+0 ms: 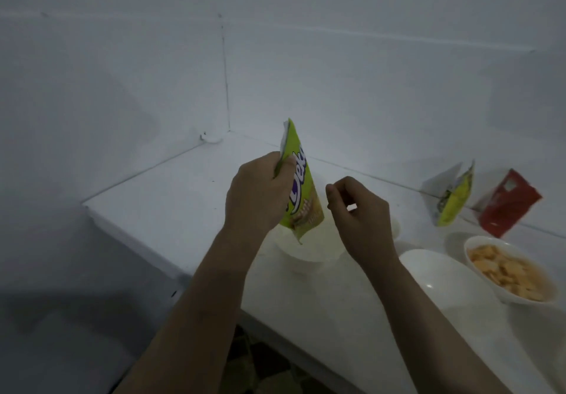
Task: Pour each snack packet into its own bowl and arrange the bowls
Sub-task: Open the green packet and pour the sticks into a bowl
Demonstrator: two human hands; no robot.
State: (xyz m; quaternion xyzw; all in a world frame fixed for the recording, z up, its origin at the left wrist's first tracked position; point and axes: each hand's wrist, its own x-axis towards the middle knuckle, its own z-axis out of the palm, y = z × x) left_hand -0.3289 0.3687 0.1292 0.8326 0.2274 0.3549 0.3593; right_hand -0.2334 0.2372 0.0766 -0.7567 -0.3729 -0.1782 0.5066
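Note:
My left hand (257, 194) grips a green snack packet (301, 185) by its side, holding it upright with its lower corner dipping into a white bowl (309, 248) on the white counter. My right hand (358, 213) hovers just right of the packet over the same bowl, fingers loosely curled and holding nothing. What lies inside this bowl is hidden by the packet and my hands. Further right stands a bowl of orange snacks (508, 269), and between the two sits another white bowl (441, 274) that looks empty.
A green packet (454, 200) and a red packet (505, 203) lean against the wall at the right. Another small white bowl (395, 228) peeks out behind my right hand. The counter (171, 197) ends at a left edge and a near edge with dark floor below.

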